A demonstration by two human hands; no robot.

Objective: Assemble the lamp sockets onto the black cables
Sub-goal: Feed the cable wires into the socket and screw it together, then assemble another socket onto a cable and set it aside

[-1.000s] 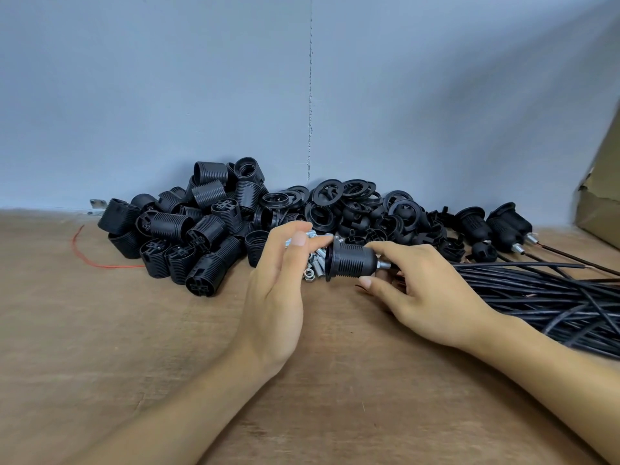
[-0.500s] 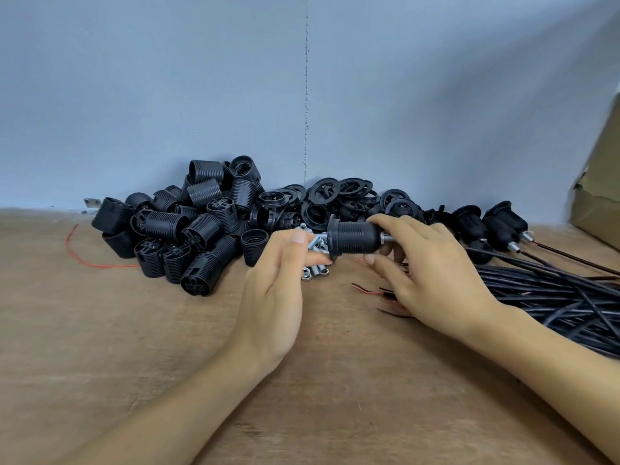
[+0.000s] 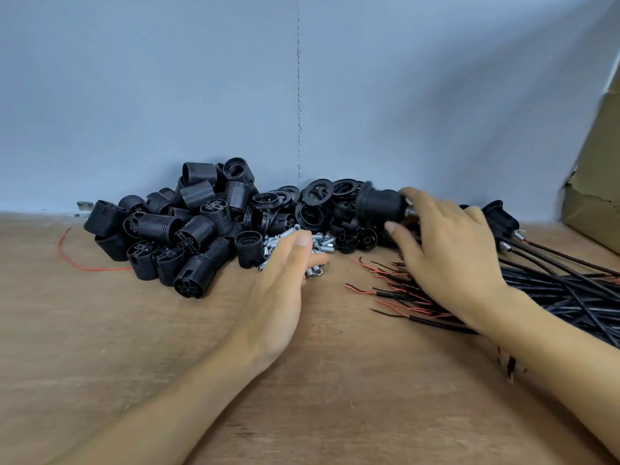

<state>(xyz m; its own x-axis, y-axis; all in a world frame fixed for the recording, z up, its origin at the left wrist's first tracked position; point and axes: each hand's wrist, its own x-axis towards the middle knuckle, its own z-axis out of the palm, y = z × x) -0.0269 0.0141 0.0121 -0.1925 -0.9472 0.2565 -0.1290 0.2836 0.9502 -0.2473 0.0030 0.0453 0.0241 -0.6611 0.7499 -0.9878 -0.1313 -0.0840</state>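
Head view showed the right hand [image 3: 449, 250] at middle right of the frame. Its fingers were curled over the narrow end of an assembled socket [image 3: 380, 204] with the thumb underneath, so the part was gripped and lifted clear of the table [image 3: 134, 364]. The socket was blurred and sat above the heap of rings [image 3: 317, 193] at the foot of the wall. At least 2 finished sockets [image 3: 500, 216] lay at the right edge with cables attached, and I judged the held one was being carried there to join them.

The left hand [image 3: 281, 280] lay in the centre with its fingertips among the small metal tubes [image 3: 322, 245], probably placed to fetch the next one. Whether it pinched a tube could not be told.

The black cables [image 3: 570, 290] lay bundled at the right. Their stripped wire ends [image 3: 392, 290] fanned toward the centre under the right wrist, handy for threading. Loose socket bodies [image 3: 188, 229] were piled at centre left, within the left hand's reach. Most parts lay unassembled, so the task looked early.
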